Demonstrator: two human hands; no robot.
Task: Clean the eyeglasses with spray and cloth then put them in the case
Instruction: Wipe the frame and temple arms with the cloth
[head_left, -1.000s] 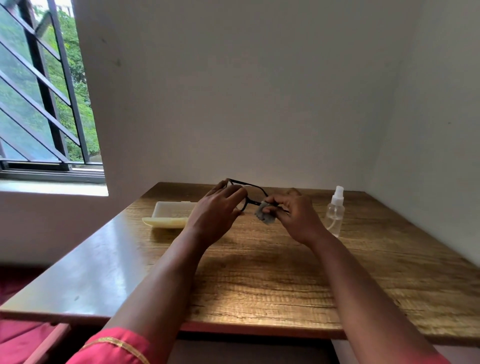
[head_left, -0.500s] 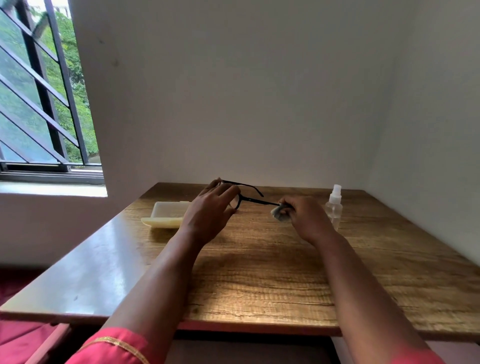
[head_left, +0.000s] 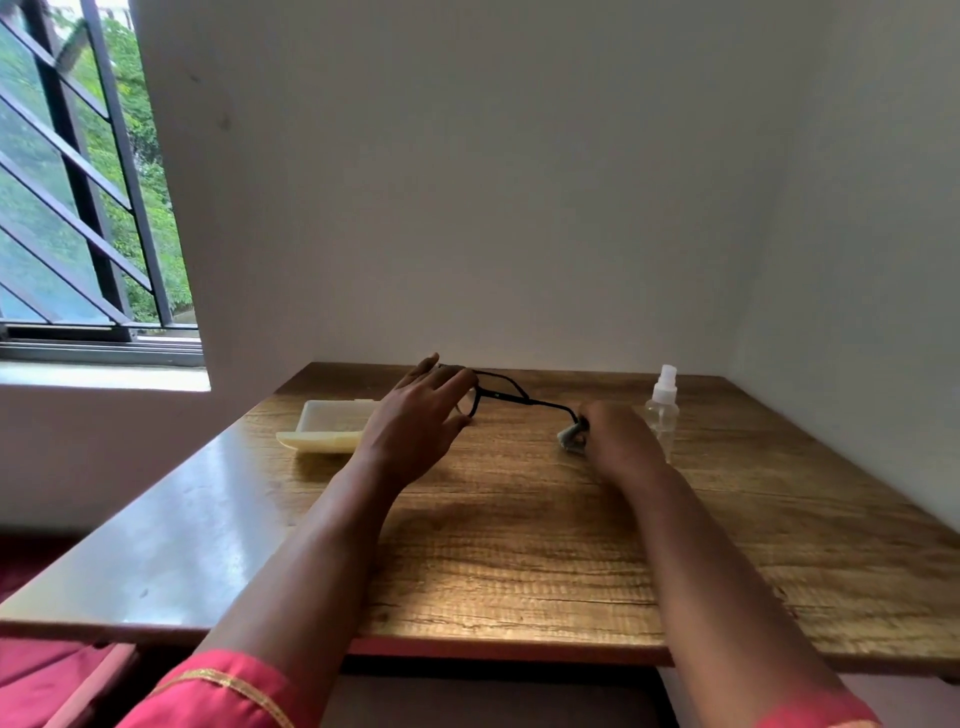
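Black-framed eyeglasses (head_left: 501, 391) are held just above the wooden table (head_left: 519, 545) near its far edge. My left hand (head_left: 415, 421) grips the front of the frame, hiding the lenses. One temple arm stretches right to my right hand (head_left: 618, 441), which pinches a small grey cloth (head_left: 570, 435) around the arm's tip. A clear spray bottle (head_left: 662, 410) with a white nozzle stands just right of my right hand. The cream eyeglass case (head_left: 324, 426) lies open behind and left of my left hand.
White walls close the table's far and right sides. A barred window (head_left: 88, 182) with a sill is at the left. Bare wood stretches between my forearms and toward the near edge.
My right hand slid the cloth rightward along the temple arm, from near the hinge out to its tip. The left hand kept hold of the frame.
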